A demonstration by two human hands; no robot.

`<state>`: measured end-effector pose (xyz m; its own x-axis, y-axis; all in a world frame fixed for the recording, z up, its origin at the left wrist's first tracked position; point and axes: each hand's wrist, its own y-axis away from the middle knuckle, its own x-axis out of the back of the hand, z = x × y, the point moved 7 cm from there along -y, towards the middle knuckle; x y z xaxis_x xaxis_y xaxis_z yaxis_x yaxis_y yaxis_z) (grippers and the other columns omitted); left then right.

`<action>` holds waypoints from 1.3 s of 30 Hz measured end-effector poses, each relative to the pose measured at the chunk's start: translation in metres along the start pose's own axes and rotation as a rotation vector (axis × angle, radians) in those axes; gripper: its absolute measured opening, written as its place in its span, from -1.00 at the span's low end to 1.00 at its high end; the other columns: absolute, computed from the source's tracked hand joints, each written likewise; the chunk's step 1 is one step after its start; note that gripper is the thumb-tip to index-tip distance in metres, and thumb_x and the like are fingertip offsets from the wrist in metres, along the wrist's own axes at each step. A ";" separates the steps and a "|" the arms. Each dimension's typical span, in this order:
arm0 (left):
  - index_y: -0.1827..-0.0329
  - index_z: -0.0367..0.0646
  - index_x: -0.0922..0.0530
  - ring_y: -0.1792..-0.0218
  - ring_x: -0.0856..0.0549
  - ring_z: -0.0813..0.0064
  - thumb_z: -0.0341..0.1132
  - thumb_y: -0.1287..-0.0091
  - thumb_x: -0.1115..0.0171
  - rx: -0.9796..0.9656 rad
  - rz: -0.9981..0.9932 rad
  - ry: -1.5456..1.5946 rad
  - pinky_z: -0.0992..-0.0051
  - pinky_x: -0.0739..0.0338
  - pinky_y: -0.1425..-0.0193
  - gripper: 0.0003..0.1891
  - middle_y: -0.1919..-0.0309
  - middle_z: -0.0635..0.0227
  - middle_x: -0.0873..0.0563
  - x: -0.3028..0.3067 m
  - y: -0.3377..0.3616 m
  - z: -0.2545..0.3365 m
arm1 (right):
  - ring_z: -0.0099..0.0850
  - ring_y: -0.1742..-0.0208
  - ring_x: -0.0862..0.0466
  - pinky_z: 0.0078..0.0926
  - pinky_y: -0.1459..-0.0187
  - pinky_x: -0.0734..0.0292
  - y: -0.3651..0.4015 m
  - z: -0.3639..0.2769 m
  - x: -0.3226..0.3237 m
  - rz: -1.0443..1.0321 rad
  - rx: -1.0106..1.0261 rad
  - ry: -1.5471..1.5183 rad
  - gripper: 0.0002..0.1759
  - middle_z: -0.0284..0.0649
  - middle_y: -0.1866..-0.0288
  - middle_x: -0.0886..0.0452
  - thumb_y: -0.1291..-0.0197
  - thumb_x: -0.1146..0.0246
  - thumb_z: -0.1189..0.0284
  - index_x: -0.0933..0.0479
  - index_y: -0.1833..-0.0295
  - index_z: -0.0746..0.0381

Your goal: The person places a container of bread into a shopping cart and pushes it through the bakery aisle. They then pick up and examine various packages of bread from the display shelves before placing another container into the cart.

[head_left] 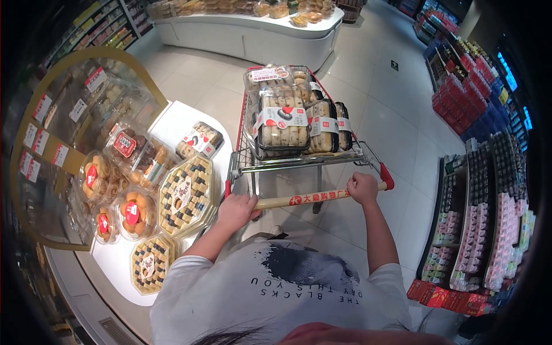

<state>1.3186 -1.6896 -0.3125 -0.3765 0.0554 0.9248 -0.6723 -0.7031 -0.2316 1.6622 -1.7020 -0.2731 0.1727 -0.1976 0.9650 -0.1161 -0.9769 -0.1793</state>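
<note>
A pale shopping cart handle [307, 199] with red lettering runs across in front of my body. Wrapped round its left end is my left hand [237, 211]; my right hand [363, 188] is closed round it near the red right end. Beyond the bar, the metal shopping cart [299, 163] carries several clear packs of pastries, stacked high. The nearest pastry pack [283, 119] has a white label with a red and black print. Other pastry packs [323, 126] with dark trays stand to its right. My left hand is close to the display table's edge.
To the left, a white display table [122, 292] holds octagonal woven-pattern boxes [187, 195], round tubs of baked goods [135, 213] and other packs. A white counter [259, 49] with bread curves across the far end. Stocked shelves [468, 218] line the right side of the tiled aisle.
</note>
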 end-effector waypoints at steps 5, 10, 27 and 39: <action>0.27 -0.11 -0.48 0.48 -0.57 0.38 -0.12 -0.05 -0.23 0.063 -0.066 0.043 0.40 -0.38 0.38 -0.71 0.57 0.37 -0.52 -0.015 -0.049 -0.024 | -0.11 0.59 -0.49 -0.17 0.48 -0.36 -0.063 0.020 -0.013 -0.013 -0.003 0.009 -0.82 -0.10 0.68 -0.48 0.17 -0.15 0.36 -0.41 0.64 0.22; 0.23 -0.15 -0.49 0.49 -0.57 0.38 -0.13 -0.05 -0.24 0.088 0.000 0.047 0.41 -0.37 0.40 -0.67 0.56 0.38 -0.53 -0.024 -0.092 -0.046 | -0.13 0.61 -0.49 -0.19 0.49 -0.36 -0.125 0.033 -0.030 -0.001 0.059 0.023 -0.81 -0.13 0.70 -0.46 0.16 -0.15 0.35 -0.41 0.65 0.22; 0.27 -0.15 -0.53 0.53 -0.56 0.37 -0.15 -0.01 -0.29 0.260 0.010 0.056 0.40 -0.38 0.39 -0.69 0.59 0.38 -0.52 -0.092 -0.250 -0.087 | -0.14 0.64 -0.45 -0.23 0.49 -0.33 -0.310 0.125 -0.103 0.011 0.288 -0.073 -0.79 -0.15 0.73 -0.43 0.16 -0.16 0.37 -0.36 0.70 0.21; -0.18 -0.23 -0.32 0.18 -0.58 0.14 -0.48 -0.04 -0.15 0.029 -0.224 0.523 0.27 -0.47 0.07 -0.45 0.02 0.10 -0.54 -0.144 -0.331 -0.073 | -0.44 0.48 -0.57 -0.48 0.36 -0.47 -0.424 0.213 -0.146 -0.029 -0.033 -0.503 -0.67 -0.23 0.55 -0.54 0.10 -0.32 0.23 -0.48 0.38 0.29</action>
<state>1.5488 -1.4126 -0.3907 -0.4974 0.5433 0.6763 -0.7569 -0.6527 -0.0322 1.8951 -1.2764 -0.3784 0.6256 -0.1929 0.7559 -0.1338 -0.9811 -0.1396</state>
